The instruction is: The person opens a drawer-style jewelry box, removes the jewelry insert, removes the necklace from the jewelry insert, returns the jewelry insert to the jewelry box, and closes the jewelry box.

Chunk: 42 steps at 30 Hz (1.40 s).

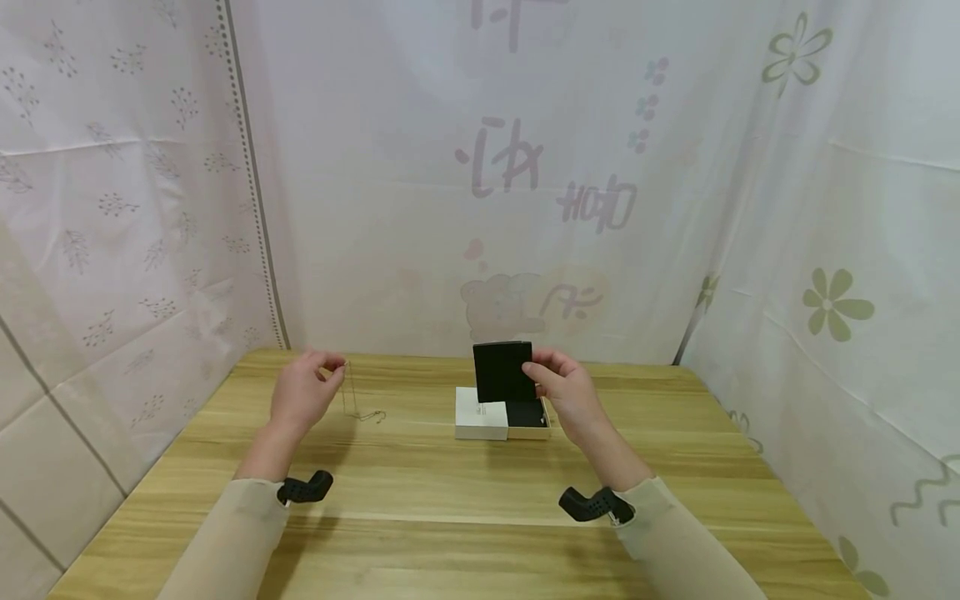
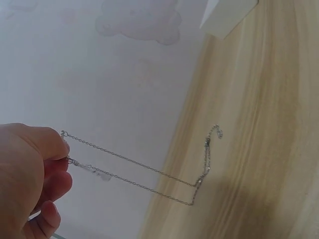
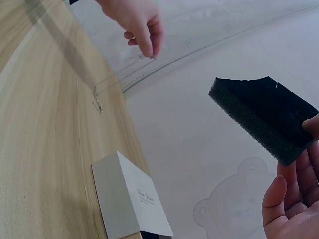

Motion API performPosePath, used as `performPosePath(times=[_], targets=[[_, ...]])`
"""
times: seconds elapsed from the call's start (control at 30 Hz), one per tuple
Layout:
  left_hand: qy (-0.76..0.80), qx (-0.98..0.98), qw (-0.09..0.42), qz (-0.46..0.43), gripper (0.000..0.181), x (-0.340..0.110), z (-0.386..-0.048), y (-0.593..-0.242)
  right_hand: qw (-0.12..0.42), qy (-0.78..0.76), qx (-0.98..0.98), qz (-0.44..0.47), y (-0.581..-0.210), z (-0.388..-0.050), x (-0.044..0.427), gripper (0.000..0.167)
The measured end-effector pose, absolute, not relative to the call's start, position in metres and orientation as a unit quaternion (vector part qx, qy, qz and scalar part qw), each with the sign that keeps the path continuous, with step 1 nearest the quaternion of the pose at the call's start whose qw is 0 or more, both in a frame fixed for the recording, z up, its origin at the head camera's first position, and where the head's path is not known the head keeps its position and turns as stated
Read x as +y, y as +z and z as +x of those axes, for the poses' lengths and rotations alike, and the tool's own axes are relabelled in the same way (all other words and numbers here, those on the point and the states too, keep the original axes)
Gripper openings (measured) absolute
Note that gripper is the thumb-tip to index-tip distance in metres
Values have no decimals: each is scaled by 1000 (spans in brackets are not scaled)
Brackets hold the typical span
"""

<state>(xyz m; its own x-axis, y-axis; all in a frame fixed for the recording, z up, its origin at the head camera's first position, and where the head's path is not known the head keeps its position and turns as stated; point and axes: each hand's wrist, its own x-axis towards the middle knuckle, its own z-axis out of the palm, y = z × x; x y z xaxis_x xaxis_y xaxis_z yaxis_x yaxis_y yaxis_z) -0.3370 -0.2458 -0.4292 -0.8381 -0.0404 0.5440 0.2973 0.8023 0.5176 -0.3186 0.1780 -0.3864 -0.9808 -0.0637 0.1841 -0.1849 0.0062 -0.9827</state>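
Note:
My left hand pinches a thin silver chain necklace between thumb and index finger. Two strands hang down from the pinch, and the lower end with its clasp lies on the table. Small pale pieces sit on the chain near the fingertips. In my right hand is a black square foam pad, gripped at its right edge, thumb on its face. The pad is raised over a white gift box. That box is partly slid open, its dark inside showing at the right, partly hidden behind the pad.
The box stands on a wooden table, toward the back. Pale printed curtains hang behind the table and at both sides. Each wrist wears a black strap-on device.

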Motion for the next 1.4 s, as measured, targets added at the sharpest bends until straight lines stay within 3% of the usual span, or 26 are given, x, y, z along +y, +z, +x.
performPosePath(times=[0.8,1.4], targets=[[-287,-946,125,-84,16,-249,-344,-454,43,694,-715,79,-385,-318,179,6],[-292,-949,83,-81,10,-253,-349,-467,46,696,-712,82,-387,-318,179,5]])
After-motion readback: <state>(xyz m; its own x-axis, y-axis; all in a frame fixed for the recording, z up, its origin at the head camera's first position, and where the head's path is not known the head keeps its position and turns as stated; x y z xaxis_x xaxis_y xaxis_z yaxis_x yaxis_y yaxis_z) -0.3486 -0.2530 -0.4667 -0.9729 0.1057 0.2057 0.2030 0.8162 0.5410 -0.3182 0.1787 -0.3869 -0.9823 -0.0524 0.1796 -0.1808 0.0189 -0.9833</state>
